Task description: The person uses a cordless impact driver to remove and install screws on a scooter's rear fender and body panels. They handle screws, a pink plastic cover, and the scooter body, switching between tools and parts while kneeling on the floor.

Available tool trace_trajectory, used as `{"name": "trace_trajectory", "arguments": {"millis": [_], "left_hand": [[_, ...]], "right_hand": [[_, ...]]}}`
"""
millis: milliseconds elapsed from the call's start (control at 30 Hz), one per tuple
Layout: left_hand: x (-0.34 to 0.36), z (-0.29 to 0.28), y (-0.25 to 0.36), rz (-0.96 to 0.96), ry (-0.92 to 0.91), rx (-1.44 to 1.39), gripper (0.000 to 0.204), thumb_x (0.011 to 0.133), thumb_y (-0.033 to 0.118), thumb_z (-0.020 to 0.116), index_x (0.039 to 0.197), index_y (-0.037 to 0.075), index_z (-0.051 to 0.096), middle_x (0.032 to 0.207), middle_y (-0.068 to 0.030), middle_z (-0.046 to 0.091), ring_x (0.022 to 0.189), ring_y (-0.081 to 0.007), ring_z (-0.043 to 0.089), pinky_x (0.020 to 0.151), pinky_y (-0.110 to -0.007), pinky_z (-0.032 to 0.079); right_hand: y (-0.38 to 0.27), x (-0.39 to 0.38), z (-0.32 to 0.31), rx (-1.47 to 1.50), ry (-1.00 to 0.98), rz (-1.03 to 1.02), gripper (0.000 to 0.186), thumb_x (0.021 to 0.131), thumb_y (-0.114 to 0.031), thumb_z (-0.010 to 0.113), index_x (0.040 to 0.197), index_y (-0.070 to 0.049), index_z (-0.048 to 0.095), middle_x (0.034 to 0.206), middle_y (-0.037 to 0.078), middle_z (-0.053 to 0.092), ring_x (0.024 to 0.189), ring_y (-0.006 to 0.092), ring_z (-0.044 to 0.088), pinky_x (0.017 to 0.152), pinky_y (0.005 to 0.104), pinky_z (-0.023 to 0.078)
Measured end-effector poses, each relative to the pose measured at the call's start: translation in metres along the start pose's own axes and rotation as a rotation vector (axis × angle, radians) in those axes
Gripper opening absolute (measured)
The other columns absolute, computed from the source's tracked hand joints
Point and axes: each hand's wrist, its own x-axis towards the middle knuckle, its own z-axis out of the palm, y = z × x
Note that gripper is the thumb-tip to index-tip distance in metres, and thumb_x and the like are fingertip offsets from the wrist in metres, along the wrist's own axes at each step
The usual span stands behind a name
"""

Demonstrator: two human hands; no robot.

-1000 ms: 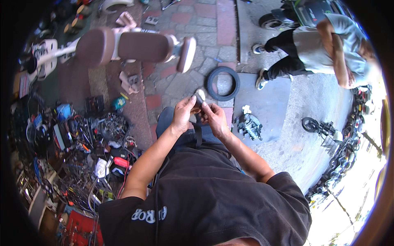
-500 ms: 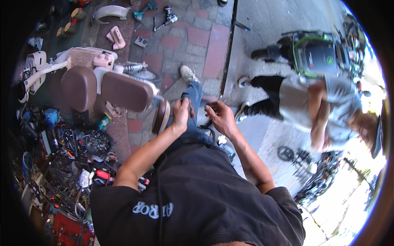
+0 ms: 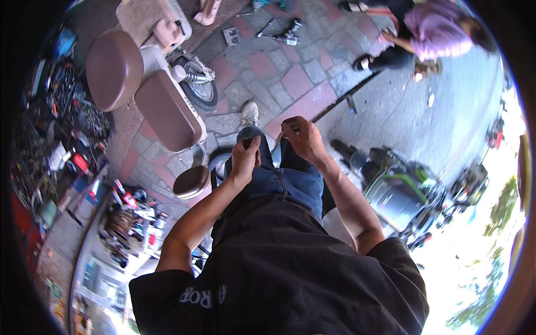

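Observation:
In front of my waist my left hand (image 3: 243, 161) is closed, thumb uppermost and fingers curled in. My right hand (image 3: 305, 140) is raised a little farther out, its fingers bent into a pinch. A gap separates the two hands, and whatever either might hold is hidden or too small to name. Left of them stands a pale pink electric scooter with a brown seat (image 3: 167, 110), a brown backrest (image 3: 114, 70) and a small rear pad (image 3: 191, 181). Its wheel (image 3: 201, 92) and white spring shock absorber (image 3: 192, 76) show beyond the seat.
A cordless power tool (image 3: 289, 34) and a small grey metal part (image 3: 231, 37) lie on the paving. Tools and parts are heaped (image 3: 72, 117) at left. A green-and-black motorbike (image 3: 393, 195) stands at right. A person in a lilac top (image 3: 438, 30) is at far right.
My view has swung round to the right, and the scooter sits higher in it. The person with folded arms is out of view; another in lilac appears. Both hands stay raised and curled.

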Motion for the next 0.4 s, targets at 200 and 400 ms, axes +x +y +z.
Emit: {"name": "trace_trajectory", "arguments": {"millis": [200, 400], "left_hand": [[0.067, 0.030, 0.011, 0.042, 0.185, -0.265, 0.024, 0.091, 0.016, 0.073, 0.073, 0.007, 0.059, 0.056, -0.0014, 0.054, 0.043, -0.0112, 0.049, 0.042, -0.027, 0.037], [0.144, 0.103, 0.010, 0.099, 0.429, -0.346, 0.017, 0.091, 0.017, 0.072, 0.078, 0.008, 0.064, 0.057, -0.0008, 0.055, 0.045, -0.0119, 0.051, 0.044, -0.027, 0.041]], "right_hand": [[-0.025, 0.126, -0.059, -0.450, -0.195, -0.325, 0.028, 0.095, -0.019, 0.065, 0.112, 0.004, 0.062, 0.100, 0.019, 0.072, 0.092, 0.0308, 0.073, 0.079, 0.0377, 0.058], [-0.011, 0.304, -0.087, -0.566, -0.354, -0.453, 0.027, 0.093, -0.027, 0.066, 0.109, -0.004, 0.066, 0.098, 0.020, 0.073, 0.094, 0.0358, 0.071, 0.085, 0.0423, 0.056]]}}
